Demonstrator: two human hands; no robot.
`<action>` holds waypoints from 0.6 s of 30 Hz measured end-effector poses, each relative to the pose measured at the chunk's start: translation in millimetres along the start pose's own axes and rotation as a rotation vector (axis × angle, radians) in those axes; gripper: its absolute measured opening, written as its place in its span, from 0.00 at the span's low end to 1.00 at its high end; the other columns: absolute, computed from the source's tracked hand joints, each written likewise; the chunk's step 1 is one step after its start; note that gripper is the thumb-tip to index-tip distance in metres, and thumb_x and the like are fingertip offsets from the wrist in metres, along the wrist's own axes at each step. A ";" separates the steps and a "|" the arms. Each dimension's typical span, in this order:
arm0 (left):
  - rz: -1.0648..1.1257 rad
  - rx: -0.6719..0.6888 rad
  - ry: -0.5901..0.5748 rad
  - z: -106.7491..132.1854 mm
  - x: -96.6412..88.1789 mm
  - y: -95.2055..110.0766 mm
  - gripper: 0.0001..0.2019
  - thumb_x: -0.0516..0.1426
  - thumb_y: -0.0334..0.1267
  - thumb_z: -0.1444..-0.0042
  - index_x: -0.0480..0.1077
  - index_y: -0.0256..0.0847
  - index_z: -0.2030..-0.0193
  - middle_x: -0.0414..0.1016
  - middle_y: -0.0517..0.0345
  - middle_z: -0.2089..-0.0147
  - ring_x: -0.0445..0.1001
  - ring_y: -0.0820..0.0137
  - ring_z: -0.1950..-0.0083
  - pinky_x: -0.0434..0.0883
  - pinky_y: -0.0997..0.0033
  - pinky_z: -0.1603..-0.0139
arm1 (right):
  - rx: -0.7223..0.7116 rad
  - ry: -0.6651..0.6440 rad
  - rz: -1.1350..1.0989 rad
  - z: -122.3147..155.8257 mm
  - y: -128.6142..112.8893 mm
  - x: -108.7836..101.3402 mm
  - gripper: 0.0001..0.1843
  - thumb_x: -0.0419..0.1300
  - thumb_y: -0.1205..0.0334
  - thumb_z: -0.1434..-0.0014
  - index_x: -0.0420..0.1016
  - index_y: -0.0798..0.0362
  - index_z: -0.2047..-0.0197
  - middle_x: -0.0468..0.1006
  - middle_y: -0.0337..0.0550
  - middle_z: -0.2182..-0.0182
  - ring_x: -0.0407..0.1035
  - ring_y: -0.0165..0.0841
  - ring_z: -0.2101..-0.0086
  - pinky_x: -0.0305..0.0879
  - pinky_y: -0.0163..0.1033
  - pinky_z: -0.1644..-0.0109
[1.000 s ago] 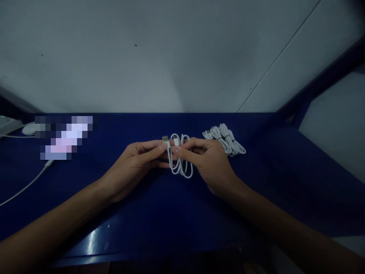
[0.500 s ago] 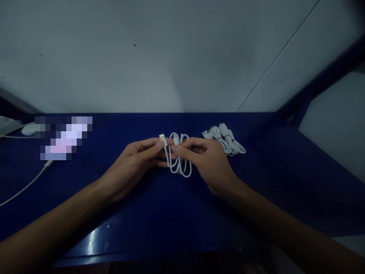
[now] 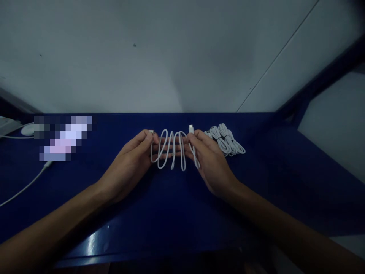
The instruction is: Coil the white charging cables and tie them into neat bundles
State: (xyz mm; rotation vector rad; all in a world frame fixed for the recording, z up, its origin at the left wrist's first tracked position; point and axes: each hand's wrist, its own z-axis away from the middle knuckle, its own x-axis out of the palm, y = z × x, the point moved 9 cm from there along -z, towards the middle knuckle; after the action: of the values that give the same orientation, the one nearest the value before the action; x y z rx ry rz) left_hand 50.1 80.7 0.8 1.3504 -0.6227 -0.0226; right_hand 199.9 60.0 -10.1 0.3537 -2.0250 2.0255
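A white USB cable (image 3: 172, 149) hangs in several loose loops between my two hands above the blue table (image 3: 159, 205). My left hand (image 3: 134, 161) pinches the end with the flat plug between thumb and forefinger. My right hand (image 3: 209, 160) pinches the other end, its small connector sticking up above my fingers. Both hands are closed on the cable, a short way apart.
Coiled white cables (image 3: 226, 139) tied in bundles lie on the table just right of my right hand. At the far left sit a blurred patch (image 3: 64, 137), a white cord (image 3: 25, 186) and a white device (image 3: 8, 125). A grey wall rises behind the table.
My hands have drawn apart, left going left and right going right. The cable's tight coil has spread into open loops between them.
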 end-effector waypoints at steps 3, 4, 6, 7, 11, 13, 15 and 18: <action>0.010 0.023 0.019 -0.3 -2.9 3.5 0.13 0.53 0.40 0.21 0.72 0.40 0.59 0.78 0.53 0.54 0.79 0.63 0.47 0.76 0.57 0.37 | 0.006 0.041 -0.021 -1.3 1.6 -4.5 0.13 0.61 0.55 0.25 0.72 0.47 0.64 0.83 0.39 0.58 0.80 0.36 0.52 0.78 0.44 0.44; 0.010 0.024 0.024 -0.6 -4.1 3.8 0.13 0.53 0.40 0.22 0.72 0.40 0.59 0.78 0.53 0.53 0.80 0.62 0.47 0.77 0.56 0.37 | 0.019 0.064 -0.020 -1.6 3.0 -7.1 0.13 0.62 0.55 0.25 0.72 0.47 0.63 0.83 0.39 0.58 0.80 0.36 0.52 0.78 0.44 0.44; 0.009 0.017 0.042 -1.0 -6.8 3.1 0.12 0.53 0.39 0.22 0.71 0.40 0.59 0.79 0.52 0.52 0.80 0.62 0.47 0.78 0.53 0.39 | 0.056 0.113 -0.019 -1.6 6.3 -12.3 0.12 0.62 0.54 0.25 0.73 0.47 0.63 0.83 0.39 0.58 0.81 0.35 0.52 0.78 0.44 0.44; 0.007 0.012 0.056 -1.0 -8.2 2.6 0.12 0.53 0.39 0.22 0.70 0.41 0.59 0.79 0.52 0.52 0.81 0.61 0.47 0.79 0.53 0.40 | 0.072 0.133 -0.023 -1.4 7.7 -14.4 0.12 0.61 0.54 0.26 0.73 0.47 0.63 0.83 0.39 0.58 0.81 0.35 0.52 0.79 0.44 0.44; 0.005 0.001 0.104 0.1 -10.9 2.0 0.11 0.53 0.37 0.22 0.66 0.42 0.60 0.82 0.52 0.50 0.83 0.61 0.48 0.82 0.51 0.44 | 0.101 0.160 -0.076 -1.8 12.0 -15.8 0.11 0.61 0.53 0.26 0.72 0.46 0.61 0.84 0.43 0.56 0.82 0.39 0.52 0.80 0.48 0.45; 0.030 0.001 0.120 1.3 -11.2 2.6 0.08 0.53 0.38 0.22 0.67 0.43 0.57 0.83 0.51 0.49 0.83 0.60 0.47 0.82 0.50 0.43 | 0.113 0.155 -0.117 -3.1 15.7 -14.6 0.11 0.61 0.52 0.26 0.70 0.47 0.60 0.85 0.46 0.56 0.82 0.41 0.52 0.81 0.50 0.46; 0.049 -0.013 0.137 3.0 -11.9 1.9 0.01 0.58 0.37 0.24 0.69 0.44 0.50 0.84 0.49 0.48 0.84 0.58 0.46 0.81 0.48 0.40 | 0.135 0.173 -0.155 -4.2 20.7 -15.8 0.10 0.62 0.53 0.27 0.70 0.47 0.59 0.84 0.47 0.57 0.83 0.42 0.53 0.82 0.51 0.47; 0.011 -0.055 0.135 5.6 -12.0 -0.9 0.24 0.67 0.28 0.34 0.66 0.46 0.35 0.83 0.46 0.42 0.84 0.57 0.41 0.77 0.49 0.33 | 0.182 0.197 -0.187 -4.8 26.7 -16.7 0.09 0.62 0.54 0.27 0.70 0.47 0.59 0.84 0.48 0.57 0.83 0.43 0.53 0.83 0.52 0.48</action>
State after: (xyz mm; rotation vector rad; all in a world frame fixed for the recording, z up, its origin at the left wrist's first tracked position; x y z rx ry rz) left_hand 37.9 79.8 -4.5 1.2841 -0.5123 0.0600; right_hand 206.3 64.8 -41.0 0.3493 -1.6344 2.0444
